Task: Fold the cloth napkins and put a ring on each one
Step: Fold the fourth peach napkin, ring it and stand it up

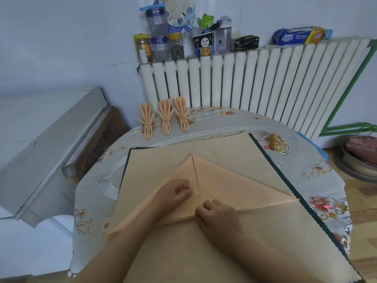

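Pinching the near end of the centre seam, the right hand (219,216) has its fingers curled onto the folded napkin (224,184), a peach triangle lying near the table's front edge on a stack of flat peach cloths (183,252). The left hand (182,190) rests just left of the seam, fingers bent and pressing the cloth down. To fold well, I judge both hands should keep the seam straight and begin even pleats from the near point, holding each crease before the next. Counting: one napkin in work; a cluster of gold rings (278,143) to the right, too bunched to count; three finished, ringed napkins (165,117) at the far edge of the table (318,172).
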`<state>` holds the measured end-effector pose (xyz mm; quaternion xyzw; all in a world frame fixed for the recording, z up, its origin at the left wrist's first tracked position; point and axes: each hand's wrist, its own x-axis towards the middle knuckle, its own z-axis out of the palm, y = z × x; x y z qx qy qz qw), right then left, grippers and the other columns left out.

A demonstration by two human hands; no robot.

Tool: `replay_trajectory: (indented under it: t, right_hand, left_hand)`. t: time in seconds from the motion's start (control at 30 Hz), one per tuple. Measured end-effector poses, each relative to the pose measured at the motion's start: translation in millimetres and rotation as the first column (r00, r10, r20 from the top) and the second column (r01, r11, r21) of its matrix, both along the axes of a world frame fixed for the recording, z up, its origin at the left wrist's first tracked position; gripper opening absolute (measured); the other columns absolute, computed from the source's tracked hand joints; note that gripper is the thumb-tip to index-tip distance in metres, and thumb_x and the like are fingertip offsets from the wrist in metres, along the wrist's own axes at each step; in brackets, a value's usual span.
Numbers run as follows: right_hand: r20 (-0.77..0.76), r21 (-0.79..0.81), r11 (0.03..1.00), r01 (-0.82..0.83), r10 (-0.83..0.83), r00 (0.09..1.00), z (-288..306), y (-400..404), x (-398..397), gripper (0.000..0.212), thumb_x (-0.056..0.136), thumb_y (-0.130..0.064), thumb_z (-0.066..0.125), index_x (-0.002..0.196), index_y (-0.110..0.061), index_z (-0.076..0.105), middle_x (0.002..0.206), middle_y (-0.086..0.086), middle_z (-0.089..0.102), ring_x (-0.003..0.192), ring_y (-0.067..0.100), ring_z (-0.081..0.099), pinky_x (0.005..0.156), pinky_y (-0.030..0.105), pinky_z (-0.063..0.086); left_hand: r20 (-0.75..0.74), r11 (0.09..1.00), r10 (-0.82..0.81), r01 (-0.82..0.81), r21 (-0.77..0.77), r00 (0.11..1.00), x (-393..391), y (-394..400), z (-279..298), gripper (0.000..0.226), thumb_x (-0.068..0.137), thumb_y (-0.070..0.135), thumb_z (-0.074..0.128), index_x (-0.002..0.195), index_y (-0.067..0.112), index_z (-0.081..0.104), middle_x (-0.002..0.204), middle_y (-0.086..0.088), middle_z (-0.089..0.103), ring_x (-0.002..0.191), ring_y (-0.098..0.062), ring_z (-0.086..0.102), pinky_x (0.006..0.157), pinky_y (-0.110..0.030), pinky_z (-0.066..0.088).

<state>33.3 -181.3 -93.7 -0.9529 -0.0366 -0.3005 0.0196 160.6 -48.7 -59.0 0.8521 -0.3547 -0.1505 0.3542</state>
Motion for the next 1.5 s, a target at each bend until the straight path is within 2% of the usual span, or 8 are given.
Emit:
replay_trajectory:
  t: [0.27, 0.4, 0.67, 0.83, 0.93, 1.1, 1.2, 1.5]
  right_hand:
    - [0.008, -0.019, 0.999, 0.032, -0.031, 0.999, 4.1, 0.6, 3.2, 0.025, 0.076, -0.036, 0.047, 0.058, -0.022, 0.057, 0.056, -0.007, 0.054, 0.051, 0.015, 0.055, 0.035, 0.019, 0.033]
    - [0.005, -0.026, 1.0, 0.013, -0.013, 1.0, 5.6, 4.3, 2.1, 0.018, 0.065, -0.033, 0.069, 0.059, -0.022, 0.058, 0.057, -0.006, 0.055, 0.052, 0.015, 0.056, 0.035, 0.02, 0.035]
    - [0.018, 0.053, 0.994, 0.096, -0.097, 0.995, 7.5, 4.7, 2.7, 0.031, 0.075, -0.046, 0.041, 0.055, -0.026, 0.055, 0.055, -0.011, 0.053, 0.052, 0.01, 0.055, 0.034, 0.02, 0.033]
    - [-0.016, 0.147, 0.977, 0.155, -0.154, 0.988, 6.7, 11.0, 3.4, 0.018, 0.063, -0.035, 0.062, 0.054, -0.023, 0.053, 0.055, -0.009, 0.051, 0.049, 0.012, 0.054, 0.033, 0.024, 0.034]
    - [-0.051, 0.194, 0.96, 0.204, -0.198, 0.979, 3.6, 9.3, 6.0, 0.021, 0.06, -0.033, 0.066, 0.053, -0.021, 0.051, 0.061, -0.007, 0.052, 0.047, 0.013, 0.052, 0.033, 0.022, 0.03]
    - [-0.082, 0.245, 0.922, 0.3, -0.289, 0.954, 4.1, 5.8, 13.2, 0.023, 0.054, -0.039, 0.063, 0.049, -0.022, 0.048, 0.063, -0.008, 0.053, 0.044, 0.011, 0.052, 0.037, 0.019, 0.023]
    - [-0.087, 0.262, 0.907, 0.331, -0.319, 0.944, 2.7, 5.2, 13.7, 0.024, 0.056, -0.042, 0.057, 0.049, -0.021, 0.046, 0.06, -0.008, 0.051, 0.046, 0.009, 0.052, 0.039, 0.018, 0.022]
    - [-0.079, 0.317, 0.893, 0.32, -0.311, 0.947, -2.0, 3.9, 15.2, 0.019, 0.056, -0.038, 0.06, 0.057, -0.025, 0.046, 0.061, -0.008, 0.052, 0.049, 0.008, 0.052, 0.038, 0.018, 0.029]
  left_hand:
    - [0.175, 0.989, -0.039, 0.013, 0.15, 0.984, -19.8, 94.6, 1.8, 0.02, 0.064, 0.054, 0.06, 0.072, 0.035, 0.06, 0.104, 0.018, 0.057, 0.099, 0.018, 0.049, 0.085, 0.0, 0.033]
    - [0.242, 0.974, -0.056, 0.0, 0.227, 0.969, -17.5, 99.9, 10.2, 0.019, 0.074, 0.032, 0.061, 0.08, 0.018, 0.072, 0.093, 0.004, 0.065, 0.086, 0.0, 0.06, 0.076, -0.011, 0.042]
    - [0.393, 0.802, -0.303, 0.009, 0.598, 0.868, 7.6, 56.8, 68.5, 0.024, 0.095, 0.026, 0.05, 0.111, 0.024, 0.068, 0.115, 0.002, 0.057, 0.105, -0.02, 0.056, 0.087, -0.028, 0.042]
    - [0.582, 0.734, -0.5, -0.044, 0.678, 0.641, 30.8, -5.5, 82.8, 0.021, 0.096, 0.021, 0.05, 0.105, 0.029, 0.068, 0.113, 0.004, 0.053, 0.115, -0.016, 0.044, 0.115, -0.039, 0.002]
    - [0.65, 0.792, -0.516, 0.02, 0.61, 0.558, 42.7, -33.9, 67.0, 0.02, 0.091, 0.016, 0.056, 0.095, 0.027, 0.072, 0.116, 0.004, 0.053, 0.124, -0.016, 0.037, 0.111, -0.042, -0.021]
    - [0.511, 0.868, -0.337, 0.051, 0.494, 0.79, 53.9, -59.9, 25.9, 0.025, 0.09, 0.022, 0.056, 0.111, 0.03, 0.066, 0.145, 0.002, 0.033, 0.14, -0.016, 0.014, 0.113, -0.037, -0.012]
    - [0.38, 0.897, -0.147, -0.039, 0.44, 0.913, 56.1, -57.3, 15.5, 0.053, 0.093, 0.028, 0.052, 0.143, 0.024, 0.035, 0.157, -0.004, 0.012, 0.144, -0.022, 0.005, 0.116, -0.034, 0.002]
    - [0.341, 0.849, -0.063, -0.129, 0.513, 0.938, 60.3, -56.7, -10.3, 0.054, 0.102, 0.033, 0.018, 0.152, 0.021, 0.005, 0.159, 0.006, 0.007, 0.14, -0.024, 0.015, 0.11, -0.042, 0.016]
